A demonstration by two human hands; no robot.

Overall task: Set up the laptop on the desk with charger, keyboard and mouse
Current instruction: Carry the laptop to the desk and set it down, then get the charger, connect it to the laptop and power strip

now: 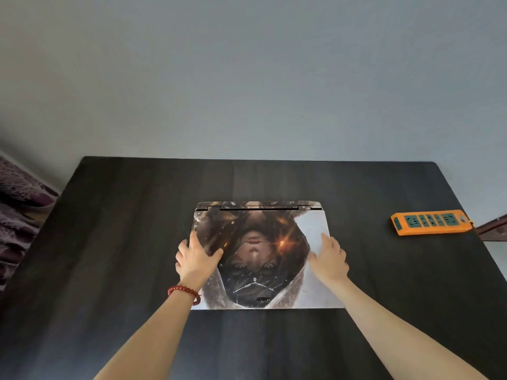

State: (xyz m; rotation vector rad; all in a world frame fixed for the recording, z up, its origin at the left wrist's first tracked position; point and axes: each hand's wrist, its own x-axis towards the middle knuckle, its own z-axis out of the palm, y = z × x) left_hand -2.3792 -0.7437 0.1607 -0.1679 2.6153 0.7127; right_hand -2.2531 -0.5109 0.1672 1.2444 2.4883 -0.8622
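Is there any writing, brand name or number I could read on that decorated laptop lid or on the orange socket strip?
No text can be read anywhere.
Laptop: a small dark mark near the lid's near edge, perhaps a logo, too blurred to read.
Orange power strip: only socket holes show; any markings are too small to tell.
Red bead bracelet: no writing.
Desk: no writing.

Under the left hand (196, 256) and right hand (327, 259), parts of the closed laptop (260, 256) lid are covered. Right of the right hand, the power strip (430, 222) cord leaves the desk (109, 242) edge, unseen beyond. Both forearms are cropped at the bottom edge.
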